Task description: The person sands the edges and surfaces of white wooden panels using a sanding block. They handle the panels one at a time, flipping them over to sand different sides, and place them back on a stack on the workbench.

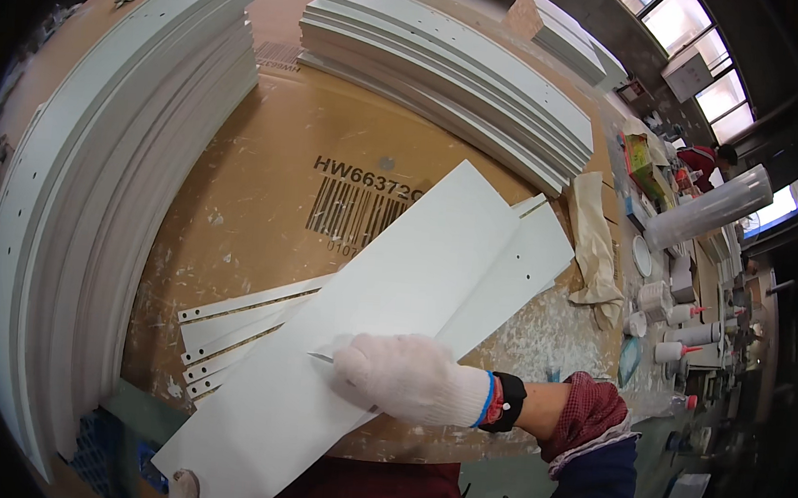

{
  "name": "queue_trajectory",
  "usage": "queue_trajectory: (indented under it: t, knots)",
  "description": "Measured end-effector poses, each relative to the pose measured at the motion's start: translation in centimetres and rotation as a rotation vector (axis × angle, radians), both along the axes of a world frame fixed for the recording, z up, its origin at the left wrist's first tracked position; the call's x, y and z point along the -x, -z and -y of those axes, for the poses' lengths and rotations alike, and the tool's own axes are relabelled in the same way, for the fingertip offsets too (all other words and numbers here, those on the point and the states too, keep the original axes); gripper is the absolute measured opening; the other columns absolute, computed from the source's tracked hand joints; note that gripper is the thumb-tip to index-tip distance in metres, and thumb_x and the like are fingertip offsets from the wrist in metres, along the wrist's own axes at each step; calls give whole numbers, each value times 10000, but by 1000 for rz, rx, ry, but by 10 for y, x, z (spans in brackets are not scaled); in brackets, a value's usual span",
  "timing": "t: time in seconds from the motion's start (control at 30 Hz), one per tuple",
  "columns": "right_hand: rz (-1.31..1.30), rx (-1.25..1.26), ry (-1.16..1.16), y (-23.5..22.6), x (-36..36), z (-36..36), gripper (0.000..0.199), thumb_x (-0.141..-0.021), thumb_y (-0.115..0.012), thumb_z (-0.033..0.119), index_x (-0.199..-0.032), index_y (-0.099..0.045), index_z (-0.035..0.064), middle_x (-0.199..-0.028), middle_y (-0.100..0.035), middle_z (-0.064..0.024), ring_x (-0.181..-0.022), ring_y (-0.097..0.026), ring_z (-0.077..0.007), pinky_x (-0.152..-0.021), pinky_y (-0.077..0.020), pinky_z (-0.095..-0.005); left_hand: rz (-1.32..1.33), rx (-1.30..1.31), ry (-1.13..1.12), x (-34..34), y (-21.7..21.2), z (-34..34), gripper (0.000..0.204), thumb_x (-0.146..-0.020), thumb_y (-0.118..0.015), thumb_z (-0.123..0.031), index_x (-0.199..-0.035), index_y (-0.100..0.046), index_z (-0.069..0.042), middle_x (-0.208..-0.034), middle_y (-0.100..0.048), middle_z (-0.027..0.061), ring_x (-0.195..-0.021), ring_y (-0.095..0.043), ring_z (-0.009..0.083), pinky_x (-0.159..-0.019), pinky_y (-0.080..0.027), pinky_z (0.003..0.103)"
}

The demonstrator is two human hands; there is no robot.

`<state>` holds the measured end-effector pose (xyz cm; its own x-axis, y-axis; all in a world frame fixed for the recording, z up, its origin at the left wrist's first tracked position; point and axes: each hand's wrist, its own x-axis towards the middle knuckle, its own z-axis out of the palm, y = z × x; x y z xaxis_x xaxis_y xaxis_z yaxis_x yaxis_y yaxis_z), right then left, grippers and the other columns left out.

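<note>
A long white panel (387, 294) lies diagonally on a cardboard-covered bench (265, 175), on top of several narrower white strips (227, 320). My right hand (404, 379), in a white knit glove with a black wristband, rests on the panel and holds a thin metal blade or tool (320, 358) whose tip touches the panel's surface. My left hand (184, 490), also gloved, grips the panel's near corner at the lower edge of the view; only a small part of it shows.
A tall stack of long white boards (98, 191) lines the left side, and another stack (448, 77) lies at the back. Crumpled brown paper (595, 244), bottles and cups (681, 324) crowd the right bench. Another person (706, 159) works far right.
</note>
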<state>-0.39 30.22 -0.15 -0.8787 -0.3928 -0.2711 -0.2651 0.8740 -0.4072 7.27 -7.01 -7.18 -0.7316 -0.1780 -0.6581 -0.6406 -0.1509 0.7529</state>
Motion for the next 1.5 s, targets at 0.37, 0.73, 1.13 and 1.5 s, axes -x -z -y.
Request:
queue_trajectory:
  t: [0.37, 0.73, 1.13, 1.5]
  knots:
    - [-410, -250, 759, 14, 12, -206, 150, -923, -558, 182, -971, -552, 40, -797, -629, -194, -753, -644, -350, -631, -509, -422, -223, 376, 340, -44, 61, 66, 594, -890, -610, -358, -1300, -482, 53, -1216, -583, 215, -1070, -586, 326, -901, -474, 441]
    - [-253, -193, 541, 8, 14, -150, 154, -914, -548, 190, -1023, -567, 83, -876, -633, -163, -770, -649, -340, -675, -524, -431, -49, -81, -100, -18, 27, 18, 562, -897, -589, -323, -1315, -471, 34, -1253, -568, 210, -1075, -589, 328, -905, -476, 440]
    - [-309, -78, 451, 8, 14, -153, 151, -898, -575, 199, -989, -603, 82, -815, -624, -176, -774, -640, -342, -693, -519, -416, -51, 112, 22, -3, 13, 25, 500, -945, -543, -295, -1287, -485, 65, -1235, -569, 208, -1076, -574, 299, -925, -460, 432]
    - [-503, -39, 290, -1, 43, -134, 102, -900, -545, 155, -939, -559, 62, -841, -629, -162, -731, -642, -345, -626, -525, -410, -95, 202, 25, -2, 24, 36, 301, -976, -545, -205, -1110, -583, 62, -996, -643, 154, -918, -609, 250, -813, -499, 374]
